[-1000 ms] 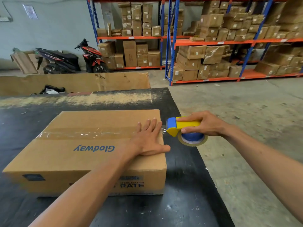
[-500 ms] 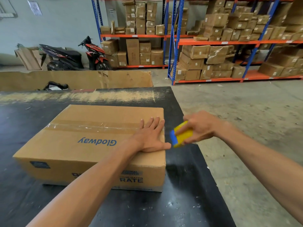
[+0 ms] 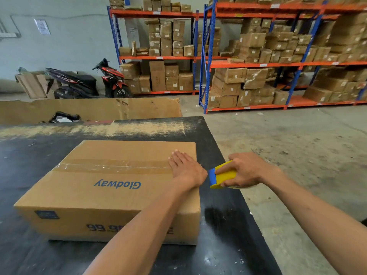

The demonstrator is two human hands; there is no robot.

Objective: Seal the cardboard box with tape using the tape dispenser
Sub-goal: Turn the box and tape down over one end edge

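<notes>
A brown cardboard box (image 3: 111, 187) printed "Glodway" lies on the black table (image 3: 39, 147). A strip of clear tape (image 3: 111, 166) runs across its top seam from left to right. My left hand (image 3: 186, 169) rests flat, fingers together, on the tape at the box's right end. Just past the box's right edge, my right hand (image 3: 244, 169) grips the yellow and blue tape dispenser (image 3: 221, 176), tilted down beside the box's right face. The tape roll is mostly hidden under my hand.
The table's right edge runs close to the dispenser, with concrete floor (image 3: 297, 155) beyond. A sheet of cardboard (image 3: 95, 109) stands behind the table. Shelves of boxes (image 3: 258, 76) and a parked scooter (image 3: 85, 82) stand far back.
My right hand has tipped the dispenser downward from level and brought it against the box's right edge. The roll has dropped out of sight. My left hand stays pressed on the tape end.
</notes>
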